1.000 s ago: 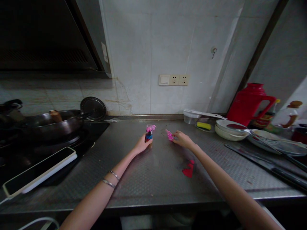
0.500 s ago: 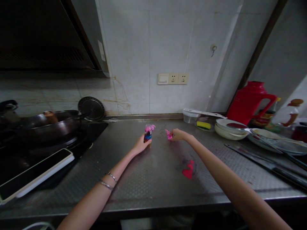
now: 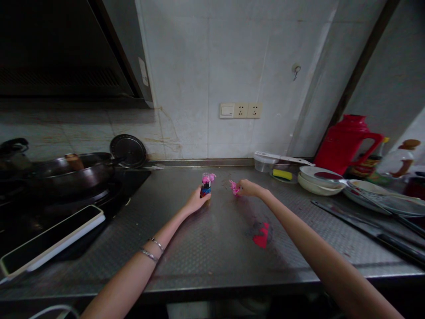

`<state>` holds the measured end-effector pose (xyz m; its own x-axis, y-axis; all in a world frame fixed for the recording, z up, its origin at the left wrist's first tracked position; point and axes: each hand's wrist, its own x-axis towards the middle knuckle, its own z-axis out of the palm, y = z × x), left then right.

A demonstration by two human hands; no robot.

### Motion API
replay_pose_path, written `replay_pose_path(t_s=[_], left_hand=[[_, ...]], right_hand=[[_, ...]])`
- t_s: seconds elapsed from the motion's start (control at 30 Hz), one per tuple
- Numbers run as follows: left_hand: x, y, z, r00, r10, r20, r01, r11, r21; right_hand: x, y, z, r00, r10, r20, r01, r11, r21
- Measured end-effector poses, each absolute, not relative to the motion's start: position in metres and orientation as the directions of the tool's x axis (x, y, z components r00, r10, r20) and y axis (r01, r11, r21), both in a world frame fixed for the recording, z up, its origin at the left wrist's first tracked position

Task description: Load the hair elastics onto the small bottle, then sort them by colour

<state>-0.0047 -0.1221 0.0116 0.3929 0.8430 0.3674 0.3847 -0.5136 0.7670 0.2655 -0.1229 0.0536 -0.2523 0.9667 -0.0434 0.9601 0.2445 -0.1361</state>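
Note:
My left hand (image 3: 195,200) is wrapped round a small clear jar (image 3: 205,188) that stands upright on the steel counter (image 3: 212,248). Bands of blue, dark and red show inside it, and pink stringy stuff (image 3: 207,177) sits at its mouth, one end sticking out to the right. To the right of the jar, the fingers of my right hand (image 3: 249,188) are closed on a pink stringy bundle (image 3: 234,188) at the counter surface. What the bundle is made of is too small to tell. A red, heart-like patch (image 3: 261,235) lies on the counter nearer to me.
At left are a pan (image 3: 76,170) on the black stove, a round metal lid (image 3: 128,151) and a phone (image 3: 53,239). At right stand a clear tub (image 3: 263,163), a yellow sponge (image 3: 282,174), stacked bowls (image 3: 318,186), a red thermos (image 3: 343,144) and a long knife (image 3: 358,223).
The whole view has shifted very slightly. Both hands keep their places and their holds on the jar and the pink bundle.

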Motion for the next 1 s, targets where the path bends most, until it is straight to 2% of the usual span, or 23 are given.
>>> replay_pose_path(t_s=[0.2, 0.37, 0.53, 0.73, 1.0], left_hand=[[-0.005, -0.12, 0.009, 0.403, 0.826, 0.395, 0.373, -0.542, 0.753], [-0.006, -0.12, 0.007, 0.404, 0.828, 0.388, 0.359, -0.534, 0.766], [-0.006, -0.12, 0.007, 0.4, 0.833, 0.382, 0.361, -0.526, 0.77], [-0.006, -0.118, 0.005, 0.398, 0.829, 0.393, 0.395, -0.541, 0.743], [-0.007, -0.118, 0.007, 0.402, 0.824, 0.399, 0.396, -0.549, 0.736]], right_hand=[[0.267, -0.119, 0.068, -0.296, 0.952, 0.074, 0.921, 0.305, -0.242], [0.249, -0.121, 0.099, -0.301, 0.939, 0.166, 0.862, 0.343, -0.372], [0.21, -0.123, 0.137, -0.401, 0.879, 0.258, 0.743, 0.477, -0.47], [0.171, -0.111, 0.158, -0.438, 0.86, 0.264, 0.768, 0.51, -0.387], [0.145, -0.102, 0.162, -0.435, 0.894, 0.109, 0.87, 0.448, -0.207]])
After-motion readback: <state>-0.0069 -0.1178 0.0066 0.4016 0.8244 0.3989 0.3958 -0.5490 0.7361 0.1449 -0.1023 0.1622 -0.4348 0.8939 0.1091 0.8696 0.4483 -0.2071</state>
